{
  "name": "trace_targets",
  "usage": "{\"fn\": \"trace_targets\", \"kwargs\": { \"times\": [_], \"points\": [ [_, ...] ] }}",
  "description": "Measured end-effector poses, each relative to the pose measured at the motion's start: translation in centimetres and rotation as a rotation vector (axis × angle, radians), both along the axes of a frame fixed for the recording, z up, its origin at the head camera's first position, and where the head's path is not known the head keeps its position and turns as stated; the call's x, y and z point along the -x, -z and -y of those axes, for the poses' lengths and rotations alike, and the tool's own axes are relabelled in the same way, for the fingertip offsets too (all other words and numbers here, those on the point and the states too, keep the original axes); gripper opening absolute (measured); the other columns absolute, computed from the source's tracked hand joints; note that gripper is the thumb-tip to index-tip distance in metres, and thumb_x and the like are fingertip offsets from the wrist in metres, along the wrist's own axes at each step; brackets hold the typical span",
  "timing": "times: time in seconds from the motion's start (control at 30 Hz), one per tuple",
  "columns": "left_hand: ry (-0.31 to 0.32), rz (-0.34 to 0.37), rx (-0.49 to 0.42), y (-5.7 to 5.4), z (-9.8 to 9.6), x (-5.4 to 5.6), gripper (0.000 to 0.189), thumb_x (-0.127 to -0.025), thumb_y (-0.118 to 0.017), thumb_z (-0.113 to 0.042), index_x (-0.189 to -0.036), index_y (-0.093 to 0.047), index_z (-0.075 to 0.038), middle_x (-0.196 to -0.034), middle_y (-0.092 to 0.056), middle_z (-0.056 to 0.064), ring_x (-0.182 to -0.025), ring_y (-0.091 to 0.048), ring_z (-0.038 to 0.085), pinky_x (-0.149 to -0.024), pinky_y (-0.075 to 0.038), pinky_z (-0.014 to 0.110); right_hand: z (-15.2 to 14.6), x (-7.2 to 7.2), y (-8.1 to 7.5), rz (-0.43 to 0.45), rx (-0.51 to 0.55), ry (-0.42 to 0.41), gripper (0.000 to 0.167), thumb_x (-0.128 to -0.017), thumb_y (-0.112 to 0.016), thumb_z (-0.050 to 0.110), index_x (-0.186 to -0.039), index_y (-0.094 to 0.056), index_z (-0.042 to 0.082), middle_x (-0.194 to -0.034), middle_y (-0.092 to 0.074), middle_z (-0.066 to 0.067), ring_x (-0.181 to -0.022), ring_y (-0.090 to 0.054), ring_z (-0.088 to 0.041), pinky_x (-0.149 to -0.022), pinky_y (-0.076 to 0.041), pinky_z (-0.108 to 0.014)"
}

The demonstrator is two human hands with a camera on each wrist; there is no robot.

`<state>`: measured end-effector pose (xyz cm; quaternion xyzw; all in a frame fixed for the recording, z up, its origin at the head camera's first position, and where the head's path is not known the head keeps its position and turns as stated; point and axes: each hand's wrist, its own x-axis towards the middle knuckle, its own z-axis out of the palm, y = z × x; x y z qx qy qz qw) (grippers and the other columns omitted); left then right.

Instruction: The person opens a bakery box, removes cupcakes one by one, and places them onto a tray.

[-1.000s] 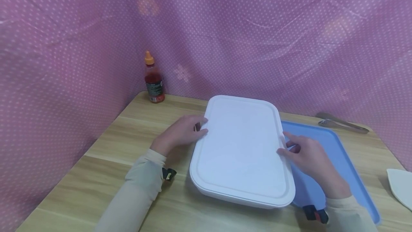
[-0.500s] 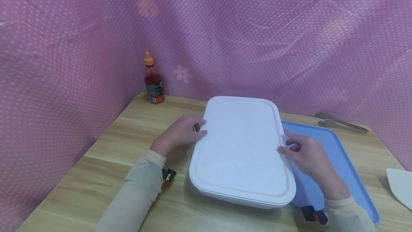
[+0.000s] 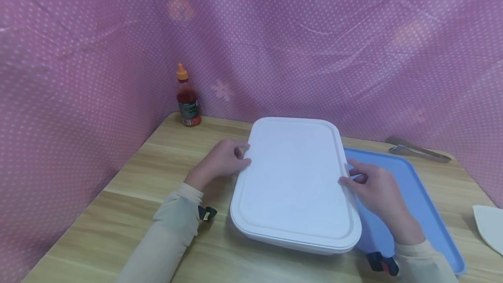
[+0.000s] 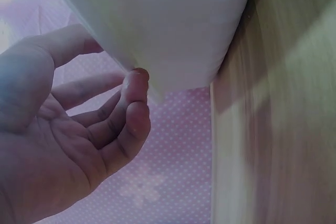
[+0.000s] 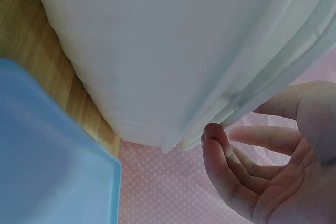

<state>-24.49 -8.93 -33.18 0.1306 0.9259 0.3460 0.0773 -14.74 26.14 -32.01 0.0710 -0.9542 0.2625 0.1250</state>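
A white lid [image 3: 294, 182] lies over a deep white plastic box [image 5: 131, 51] in the middle of the table. On the lid's left edge, my left hand [image 3: 222, 158] pinches the rim, thumb on top and fingers curled beneath, as the left wrist view shows. My right hand [image 3: 373, 187] grips the opposite rim the same way. In the right wrist view, a narrow gap shows between lid and box rim near those fingers [image 5: 215, 153]. The box's inside is hidden.
A blue tray [image 3: 412, 195] lies right of the box, partly under my right arm. Metal tongs [image 3: 418, 150] rest behind it. A red sauce bottle [image 3: 188, 104] stands at the back left. Part of a white object [image 3: 489, 228] shows at the right edge.
My left hand and the lid's left edge have shifted very slightly left. My right hand stays nearly in place, and both hands keep their hold on the lid.
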Motion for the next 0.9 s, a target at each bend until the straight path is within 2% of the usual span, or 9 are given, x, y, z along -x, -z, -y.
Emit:
{"fn": "trace_targets", "kwargs": {
  "times": [0.33, 0.47, 0.63, 0.73, 0.9],
  "points": [
    [-0.038, 0.002, -0.094, -0.2, 0.9, -0.1, 0.053, -0.092, -0.071, -0.023, -0.143, -0.057, -0.02, -0.102, -0.065, 0.008, -0.085, -0.062, 0.022, -0.068, -0.055, 0.03, 1.0, 0.1, 0.4, 0.008, 0.05, 0.029, 0.051, -0.089, -0.076, 0.015, -0.133, -0.06, -0.006, -0.104, -0.073, -0.025, -0.08, -0.074, -0.03, -0.056, -0.056, -0.027],
    [-0.043, -0.024, -0.134, -0.4, 1.4, 0.0, 0.051, -0.092, -0.071, -0.022, -0.141, -0.058, -0.019, -0.104, -0.065, 0.01, -0.087, -0.062, 0.024, -0.069, -0.055, 0.029, 1.4, 0.1, 0.6, -0.016, 0.078, 0.053, 0.049, -0.089, -0.075, 0.015, -0.131, -0.062, -0.007, -0.106, -0.073, -0.025, -0.082, -0.075, -0.032, -0.058, -0.057, -0.025],
    [-0.046, -0.047, -0.206, -1.0, 2.0, 0.1, 0.049, -0.093, -0.071, -0.022, -0.14, -0.058, -0.018, -0.105, -0.066, 0.012, -0.089, -0.061, 0.024, -0.071, -0.055, 0.028, 1.8, 0.1, 0.7, -0.054, 0.131, 0.046, 0.046, -0.089, -0.077, 0.014, -0.128, -0.064, -0.008, -0.104, -0.073, -0.027, -0.084, -0.075, -0.036, -0.062, -0.061, -0.033],
    [-0.071, -0.06, -0.261, -1.5, 2.4, 0.0, 0.047, -0.092, -0.071, -0.021, -0.138, -0.06, -0.016, -0.103, -0.065, 0.013, -0.088, -0.06, 0.024, -0.069, -0.054, 0.027, 1.9, 0.1, 0.6, -0.044, 0.159, 0.035, 0.046, -0.09, -0.077, 0.015, -0.128, -0.065, -0.007, -0.106, -0.072, -0.028, -0.087, -0.075, -0.037, -0.064, -0.062, -0.038],
    [-0.141, -0.117, -0.361, -2.4, 3.3, -0.8, 0.043, -0.091, -0.072, -0.019, -0.133, -0.064, -0.013, -0.098, -0.064, 0.011, -0.088, -0.058, 0.022, -0.072, -0.051, 0.026, 2.6, 0.2, 0.1, 0.009, 0.22, 0.018, 0.048, -0.091, -0.075, 0.02, -0.132, -0.064, -0.003, -0.109, -0.073, -0.027, -0.093, -0.074, -0.038, -0.067, -0.063, -0.038]
  ]
}}
